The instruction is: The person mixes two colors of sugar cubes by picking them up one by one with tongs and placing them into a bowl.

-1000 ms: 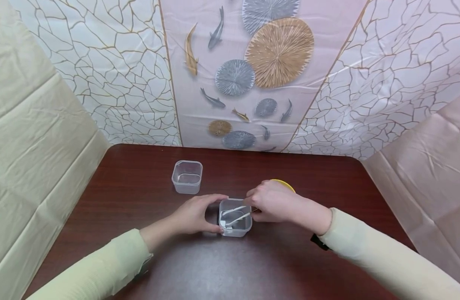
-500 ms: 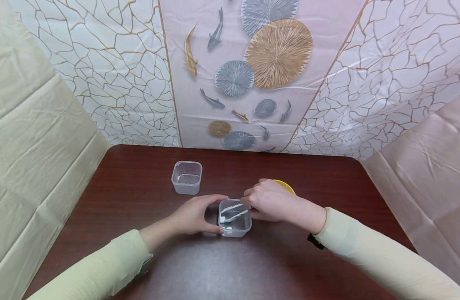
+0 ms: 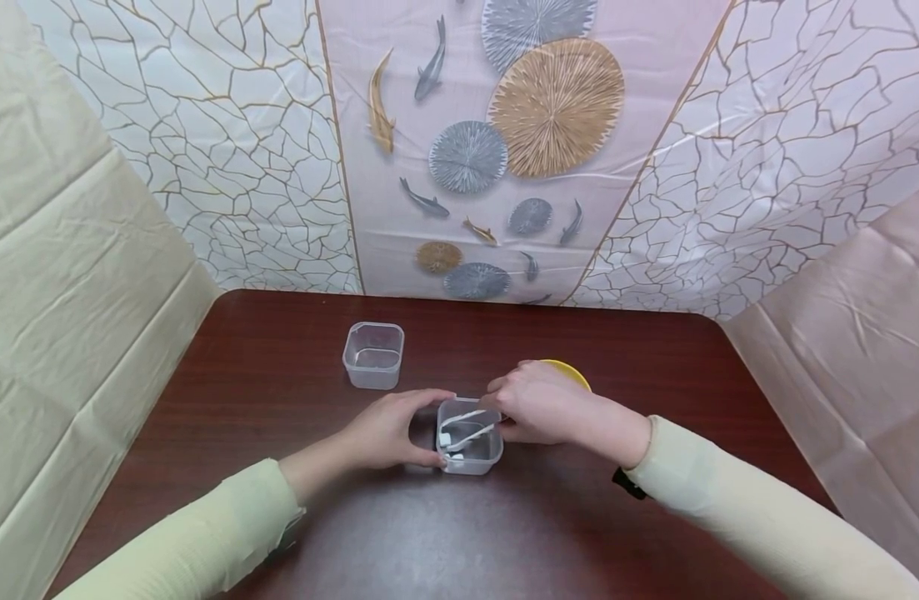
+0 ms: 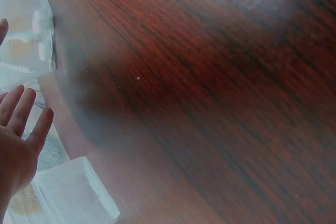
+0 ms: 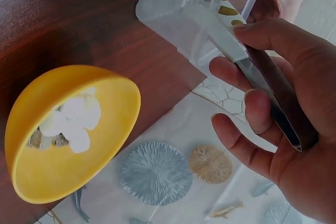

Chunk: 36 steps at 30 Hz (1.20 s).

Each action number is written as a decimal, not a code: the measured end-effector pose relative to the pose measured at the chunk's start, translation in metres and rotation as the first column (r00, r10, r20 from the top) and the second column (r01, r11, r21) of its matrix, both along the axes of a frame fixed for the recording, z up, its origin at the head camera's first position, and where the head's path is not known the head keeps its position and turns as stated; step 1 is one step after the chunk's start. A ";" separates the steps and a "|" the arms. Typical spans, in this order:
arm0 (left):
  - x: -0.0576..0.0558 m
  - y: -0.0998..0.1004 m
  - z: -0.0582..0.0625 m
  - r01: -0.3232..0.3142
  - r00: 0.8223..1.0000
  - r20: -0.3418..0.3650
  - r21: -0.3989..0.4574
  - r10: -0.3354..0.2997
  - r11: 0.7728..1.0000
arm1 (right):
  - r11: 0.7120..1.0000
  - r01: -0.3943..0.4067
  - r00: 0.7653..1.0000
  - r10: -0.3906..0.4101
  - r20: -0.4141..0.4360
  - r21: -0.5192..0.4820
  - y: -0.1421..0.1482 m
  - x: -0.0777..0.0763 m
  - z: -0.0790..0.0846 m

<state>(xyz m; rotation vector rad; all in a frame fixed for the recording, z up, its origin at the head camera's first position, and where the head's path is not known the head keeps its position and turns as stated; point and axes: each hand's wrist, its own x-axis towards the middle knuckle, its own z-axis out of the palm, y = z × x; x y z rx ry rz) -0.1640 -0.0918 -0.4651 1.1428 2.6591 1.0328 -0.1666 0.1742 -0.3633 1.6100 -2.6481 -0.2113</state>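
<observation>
My left hand (image 3: 387,429) holds a square clear plastic container (image 3: 470,468) by its left side, thumb at the near corner and fingers at the far one. In the left wrist view, several fingers of this hand (image 4: 18,150) look straight. My right hand (image 3: 545,404) grips tongs (image 3: 474,437) whose white arms reach down into the container. The right wrist view shows the tongs' metal handle (image 5: 273,98) between thumb and fingers. Small white cubes (image 3: 457,457) lie inside at the left; one white cube (image 3: 446,439) is at the tongs' tips, and I cannot tell whether it is pinched.
A yellow bowl (image 5: 73,77), mostly hidden behind my right hand in the head view, contains several white pieces (image 5: 76,119) and some greyish ones. Another clear container (image 3: 373,379) stands at the back left of the dark wooden table (image 3: 279,350). Patterned cloth (image 3: 279,167) hangs behind.
The tongs' tips have moved from the container's near left corner slightly farther back. Their arms drew together half a second ago and are now a little wider apart. The left hand stays put.
</observation>
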 end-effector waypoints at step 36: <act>0.001 0.000 0.002 0.007 1.000 0.005 0.004 -0.007 1.000 | 0.955 0.126 0.991 -0.133 -0.008 -0.268 0.080 0.012 0.046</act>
